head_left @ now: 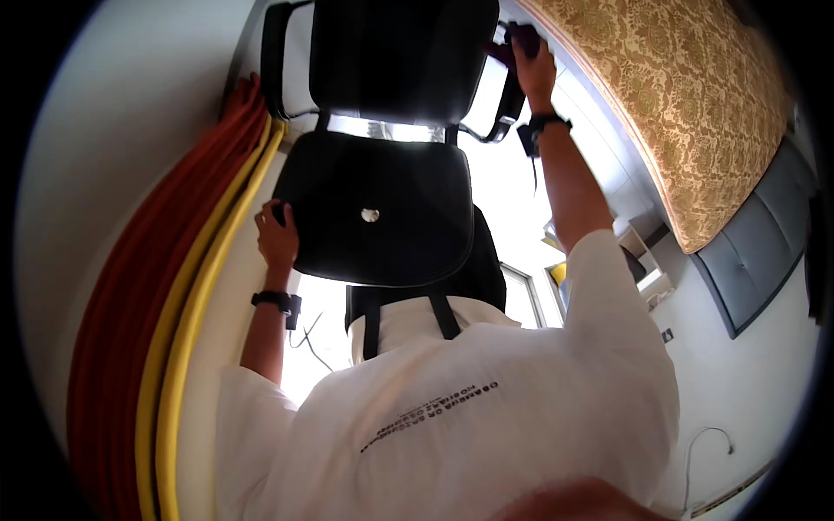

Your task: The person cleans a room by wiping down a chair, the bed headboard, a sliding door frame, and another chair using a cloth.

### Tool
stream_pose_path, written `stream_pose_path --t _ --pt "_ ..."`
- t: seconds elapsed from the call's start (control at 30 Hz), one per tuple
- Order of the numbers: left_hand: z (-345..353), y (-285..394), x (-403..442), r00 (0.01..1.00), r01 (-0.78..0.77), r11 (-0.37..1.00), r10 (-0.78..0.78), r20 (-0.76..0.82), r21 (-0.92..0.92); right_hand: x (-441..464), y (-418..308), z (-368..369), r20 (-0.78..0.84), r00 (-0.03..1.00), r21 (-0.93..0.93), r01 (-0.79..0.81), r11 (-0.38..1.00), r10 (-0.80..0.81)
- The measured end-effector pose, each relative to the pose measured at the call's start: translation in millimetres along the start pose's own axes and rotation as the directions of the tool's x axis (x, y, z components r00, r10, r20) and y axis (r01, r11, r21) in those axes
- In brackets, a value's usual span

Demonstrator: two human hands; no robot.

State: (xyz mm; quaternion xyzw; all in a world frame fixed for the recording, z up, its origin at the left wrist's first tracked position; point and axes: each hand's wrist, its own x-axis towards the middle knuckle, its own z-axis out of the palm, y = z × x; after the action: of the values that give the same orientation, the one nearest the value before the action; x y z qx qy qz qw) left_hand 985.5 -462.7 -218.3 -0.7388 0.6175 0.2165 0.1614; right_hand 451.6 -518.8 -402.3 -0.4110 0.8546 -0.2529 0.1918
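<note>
Steadying the black chair [382, 165], right in front, seems the step now. The left hand [276, 239] curls at its seat [347, 252]; I can't tell how tightly. Farther off, the right hand [537, 71] clutches a dark cloth [525, 38] by the armrest [507, 108]. Moving on calls for a steady hold.

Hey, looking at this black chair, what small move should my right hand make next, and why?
Perhaps draw what looks like a dark cloth along the armrest toward you: your right hand holds it by the far end, the nearer end looks uncovered, and your left hand, at the edge of the seat, could steady things.
</note>
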Motion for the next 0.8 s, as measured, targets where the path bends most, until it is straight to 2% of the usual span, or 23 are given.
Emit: stream_pose_path --t 0.03,0.07,0.1,0.17,0.2,0.23,0.27,0.3,0.33,0.37,0.43,0.47,0.5,0.53,0.57,0.6,0.63,0.67,0.7,0.73,0.77,0.8 --pt "-5.5 4.0 -2.9 0.999 0.032 0.999 -0.033 0.032 0.028 -25.6 -6.1 -5.9 -0.010 0.991 0.009 -0.136 0.991 0.136" --pt "-6.7 6.0 -4.0 0.997 0.050 0.998 -0.052 0.049 0.043 -52.8 -14.2 -14.6 0.002 0.977 0.114 -0.213 0.970 0.214" --pt "-5.3 4.3 -4.6 0.999 0.028 0.999 -0.030 0.042 0.037 -79.7 -13.2 -17.4 0.016 0.944 0.114 -0.328 0.938 0.329" --pt "4.7 -4.5 3.2 0.996 -0.012 0.988 -0.002 0.091 0.151 -126.4 -15.9 -25.9 0.057 0.871 0.120 -0.491 0.863 0.488" --pt "9.6 -11.5 11.0 0.980 -0.062 0.968 0.013 0.200 0.242 -136.8 -16.8 -30.7 0.086 0.828 -0.007 -0.555 0.832 0.554" --pt "16.9 -22.4 25.8 0.952 -0.115 0.938 0.009 0.307 0.327 -140.1 -13.0 -31.7 0.178 0.761 -0.019 -0.631 0.776 0.624" --pt "21.8 -35.1 40.1 0.898 -0.316 0.823 0.100 0.429 0.472 -136.3 -18.4 -40.5 0.215 0.741 -0.093 -0.633 0.768 0.636" --pt "6.2 -16.4 46.1 0.835 -0.398 0.750 0.058 0.547 0.528 -134.2 -25.3 -48.7 0.257 0.716 -0.174 -0.627 0.760 0.649" --pt "-18.0 23.5 44.6 0.758 -0.481 0.686 0.011 0.653 0.546 -129.0 -31.7 -54.4 0.231 0.746 -0.279 -0.565 0.777 0.625" --pt "-38.1 63.7 41.3 0.698 -0.538 0.667 0.010 0.716 0.516 -121.7 -34.3 -57.9 0.227 0.747 -0.273 -0.567 0.777 0.625" --pt "-59.6 135.9 43.3 0.615 -0.588 0.738 0.140 0.776 0.332 -106.1 -38.0 -62.8 0.347 0.817 -0.087 -0.462 0.883 0.462" --pt "-58.3 157.7 49.3 0.572 -0.523 0.848 0.274 0.773 0.086 -102.3 -51.7 -62.8 0.343 0.874 0.100 -0.398 0.912 0.343" --pt "-47.7 174.4 52.1 0.584 -0.554 0.812 0.535 0.610 -0.182 -95.6 -61.0 -60.9 0.513 0.807 0.255 -0.468 0.846 0.292" --pt "-37.3 187.0 50.9 0.585 -0.592 0.691 0.722 0.368 -0.416 -89.1 -104.8 -86.7 0.698 0.649 0.220 -0.597 0.772 0.303" --pt "-42.2 208.3 41.9 0.612 -0.471 0.715 0.687 0.393 -0.516 -90.2 -152.1 -108.0 0.843 0.458 0.152 -0.706 0.692 0.283" --pt "-49.0 227.7 38.6 0.630 -0.343 0.717 0.655 0.418 -0.607 -101.2 -160.6 -93.4 0.850 0.508 0.278 -0.659 0.699 0.141" --pt "-35.5 228.0 46.3 0.629 -0.340 0.720 0.652 0.422 -0.606 -110.6 -175.7 -85.9 0.835 0.551 0.398 -0.607 0.688 0.004" --pt "-15.7 224.7 52.9 0.615 -0.427 0.621 0.732 0.292 -0.657 -117.4 -185.9 -84.2 0.834 0.549 0.410 -0.567 0.715 -0.043" --pt "-6.2 222.5 55.4 0.588 -0.510 0.513 0.794 0.154 -0.691 -116.2 -192.8 -81.7 0.865 0.501 0.343 -0.550 0.762 -0.028" --pt "0.5 217.3 60.3 0.683 -0.431 0.597 0.706 0.188 -0.676 -116.5 -185.7 -70.8 0.845 0.534 0.376 -0.547 0.748 -0.034" --pt "7.0 213.1 69.1 0.689 -0.424 0.602 0.700 0.190 -0.677 -115.1 -180.0 -59.1 0.825 0.564 0.410 -0.542 0.734 -0.044" --pt "4.4 210.5 77.2 0.747 -0.416 0.626 0.649 0.145 -0.659 -111.4 -181.6 -58.9 0.809 0.588 0.374 -0.547 0.749 0.026"
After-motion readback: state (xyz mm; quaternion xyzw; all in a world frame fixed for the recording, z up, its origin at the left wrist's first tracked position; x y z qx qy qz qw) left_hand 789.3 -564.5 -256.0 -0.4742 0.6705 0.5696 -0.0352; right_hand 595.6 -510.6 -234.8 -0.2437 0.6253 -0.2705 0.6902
